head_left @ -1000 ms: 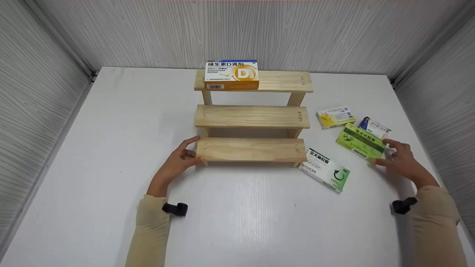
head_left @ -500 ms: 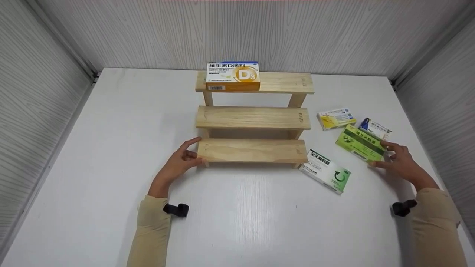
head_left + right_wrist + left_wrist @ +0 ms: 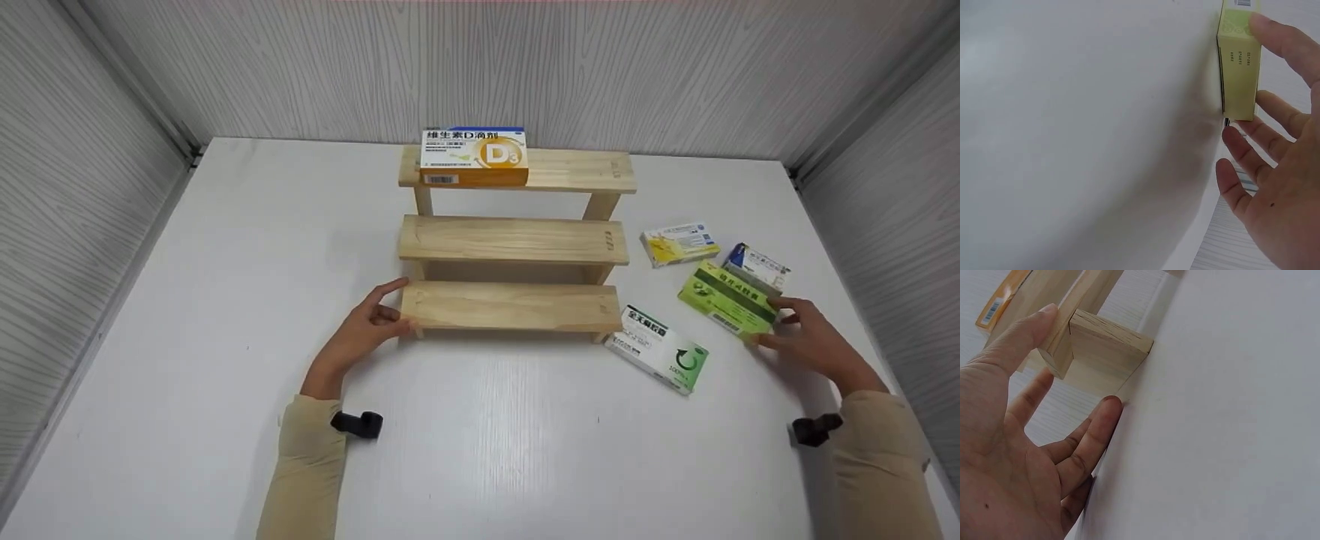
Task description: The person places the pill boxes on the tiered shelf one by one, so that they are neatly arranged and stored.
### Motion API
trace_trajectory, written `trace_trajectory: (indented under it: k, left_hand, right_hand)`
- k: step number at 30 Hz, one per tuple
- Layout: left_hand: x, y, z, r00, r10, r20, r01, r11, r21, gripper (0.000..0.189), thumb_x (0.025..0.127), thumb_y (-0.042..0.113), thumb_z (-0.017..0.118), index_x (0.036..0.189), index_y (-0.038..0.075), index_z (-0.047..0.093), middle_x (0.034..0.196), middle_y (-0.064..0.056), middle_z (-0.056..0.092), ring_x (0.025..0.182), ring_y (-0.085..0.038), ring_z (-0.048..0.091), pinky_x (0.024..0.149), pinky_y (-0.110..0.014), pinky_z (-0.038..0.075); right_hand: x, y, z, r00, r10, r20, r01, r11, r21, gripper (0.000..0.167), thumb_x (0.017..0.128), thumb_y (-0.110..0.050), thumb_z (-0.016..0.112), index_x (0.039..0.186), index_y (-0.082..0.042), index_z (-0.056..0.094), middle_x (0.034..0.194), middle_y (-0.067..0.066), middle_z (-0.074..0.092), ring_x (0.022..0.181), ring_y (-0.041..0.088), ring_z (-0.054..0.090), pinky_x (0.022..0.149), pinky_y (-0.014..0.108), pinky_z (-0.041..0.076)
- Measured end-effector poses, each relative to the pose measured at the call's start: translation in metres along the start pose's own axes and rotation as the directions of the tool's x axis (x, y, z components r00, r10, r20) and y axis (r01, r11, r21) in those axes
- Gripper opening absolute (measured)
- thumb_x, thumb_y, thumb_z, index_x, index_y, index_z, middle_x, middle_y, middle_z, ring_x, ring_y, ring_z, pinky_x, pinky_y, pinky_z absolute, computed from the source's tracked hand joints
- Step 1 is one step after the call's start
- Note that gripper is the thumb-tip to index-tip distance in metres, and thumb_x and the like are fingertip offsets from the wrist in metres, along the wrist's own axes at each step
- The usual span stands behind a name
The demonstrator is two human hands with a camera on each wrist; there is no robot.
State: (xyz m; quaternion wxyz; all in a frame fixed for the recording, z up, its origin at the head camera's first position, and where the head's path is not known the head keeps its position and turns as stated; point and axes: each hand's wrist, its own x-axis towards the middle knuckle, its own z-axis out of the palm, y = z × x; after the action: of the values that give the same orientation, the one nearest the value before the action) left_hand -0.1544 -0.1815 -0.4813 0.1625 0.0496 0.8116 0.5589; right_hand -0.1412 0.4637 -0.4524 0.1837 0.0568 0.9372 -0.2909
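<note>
My left hand point(image 3: 358, 330) grips the left end of the lowest step of a three-tier wooden stand point(image 3: 510, 306). In the left wrist view, the thumb point(image 3: 1033, 329) presses the board's edge, with the index finger behind it. At the right, my right hand point(image 3: 810, 341) pinches the right end of a green medicine box point(image 3: 729, 298) between thumb and index finger; its other fingers point(image 3: 1241, 152) are spread. That box lies against a blue-and-white box point(image 3: 757, 266), partly covering it. An orange-and-white vitamin D box point(image 3: 474, 157) rests on the top step's left.
A white-and-green box point(image 3: 658, 351) lies by the stand's front right corner. Farther back is a yellow-and-white box point(image 3: 679, 244). All stand on a white table point(image 3: 480, 442), with grey wood-grain panels point(image 3: 480, 67) at the back and sides.
The green box has slid slightly toward me with my right hand, showing more of the blue-and-white box. My left hand keeps its grip on the stand. The whole view has shifted slightly.
</note>
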Motion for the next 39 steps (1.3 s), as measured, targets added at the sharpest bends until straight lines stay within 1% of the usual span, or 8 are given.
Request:
trace_trajectory:
  k: [3, 6, 10, 14, 17, 19, 24, 39]
  left_hand:
    - [0.0, 0.0, 0.001, 1.0, -0.007, -0.006, 0.007, 1.0, -0.004, 0.069, 0.088, 0.023, 0.071, 0.148, 0.029, 0.037, 0.109, -0.014, 0.057, 0.094, -0.02, 0.053, 0.084, -0.031, 0.041]
    - [0.0, -0.001, 0.001, 1.0, -0.008, -0.005, 0.008, 1.0, -0.003, 0.069, 0.088, 0.024, 0.07, 0.148, 0.029, 0.037, 0.108, -0.014, 0.057, 0.093, -0.019, 0.052, 0.083, -0.031, 0.041]
    - [0.0, -0.001, 0.001, 1.0, -0.005, -0.007, 0.004, 1.0, -0.006, 0.068, 0.089, 0.023, 0.07, 0.148, 0.028, 0.038, 0.107, -0.015, 0.058, 0.092, -0.019, 0.053, 0.082, -0.031, 0.041]
    - [-0.001, -0.001, 0.001, 1.0, 0.0, -0.001, 0.0, 1.0, -0.014, 0.068, 0.089, 0.025, 0.07, 0.149, 0.028, 0.037, 0.107, -0.015, 0.059, 0.091, -0.018, 0.054, 0.082, -0.03, 0.041]
    - [-0.002, -0.001, 0.001, 1.0, -0.001, 0.001, 0.001, 1.0, -0.016, 0.068, 0.089, 0.025, 0.07, 0.149, 0.028, 0.037, 0.107, -0.014, 0.059, 0.091, -0.018, 0.054, 0.081, -0.03, 0.041]
    - [-0.001, -0.002, 0.001, 1.0, 0.003, 0.003, -0.003, 1.0, -0.008, 0.068, 0.089, 0.024, 0.07, 0.149, 0.028, 0.037, 0.107, -0.015, 0.059, 0.091, -0.018, 0.054, 0.081, -0.03, 0.041]
    - [0.0, -0.002, 0.0, 1.0, 0.008, 0.009, -0.008, 1.0, -0.018, 0.067, 0.09, 0.023, 0.069, 0.149, 0.028, 0.037, 0.107, -0.015, 0.059, 0.092, -0.018, 0.054, 0.081, -0.03, 0.041]
    - [-0.001, 0.001, 0.0, 1.0, 0.022, 0.01, -0.021, 0.999, -0.026, 0.069, 0.089, 0.025, 0.07, 0.149, 0.027, 0.036, 0.107, -0.016, 0.061, 0.089, -0.016, 0.055, 0.079, -0.03, 0.042]
  right_hand:
    - [-0.004, 0.001, -0.003, 0.998, -0.057, -0.039, 0.057, 0.998, -0.01, 0.09, 0.092, -0.044, 0.062, 0.151, 0.005, 0.015, 0.147, 0.036, 0.02, 0.126, 0.053, 0.031, 0.089, 0.055, 0.038]
    - [-0.01, 0.002, -0.007, 0.983, -0.149, -0.11, 0.149, 0.989, -0.008, 0.078, 0.094, -0.033, 0.062, 0.149, 0.006, 0.022, 0.146, 0.034, 0.024, 0.12, 0.046, 0.037, 0.085, 0.034, 0.04]
    - [-0.017, 0.005, -0.012, 0.956, -0.213, -0.202, 0.217, 0.976, 0.001, 0.07, 0.093, -0.026, 0.064, 0.146, 0.005, 0.03, 0.141, 0.026, 0.031, 0.109, 0.01, 0.043, 0.076, 0.011, 0.033]
    - [-0.021, 0.01, -0.015, 0.934, -0.241, -0.263, 0.264, 0.963, 0.057, 0.065, 0.093, -0.019, 0.065, 0.146, 0.003, 0.033, 0.132, -0.007, 0.038, 0.1, -0.014, 0.036, 0.075, 0.004, 0.033]
    - [-0.023, 0.01, -0.017, 0.925, -0.258, -0.28, 0.295, 0.95, 0.099, 0.062, 0.093, -0.013, 0.063, 0.146, 0.0, 0.034, 0.123, -0.028, 0.031, 0.101, -0.014, 0.036, 0.076, 0.003, 0.034]
    - [-0.023, 0.008, -0.018, 0.926, -0.257, -0.277, 0.297, 0.948, 0.113, 0.062, 0.093, -0.012, 0.063, 0.148, -0.005, 0.034, 0.121, -0.032, 0.03, 0.102, -0.014, 0.036, 0.077, 0.003, 0.033]
    - [-0.021, -0.004, -0.022, 0.927, -0.256, -0.274, 0.299, 0.945, 0.129, 0.061, 0.095, -0.014, 0.06, 0.15, -0.013, 0.034, 0.12, -0.031, 0.032, 0.103, -0.014, 0.035, 0.078, 0.004, 0.032]
    - [-0.004, -0.066, -0.041, 0.898, -0.335, -0.284, 0.39, 0.906, 0.165, 0.058, 0.095, -0.013, 0.06, 0.149, -0.019, 0.037, 0.122, -0.027, 0.04, 0.109, -0.009, 0.037, 0.081, 0.008, 0.032]
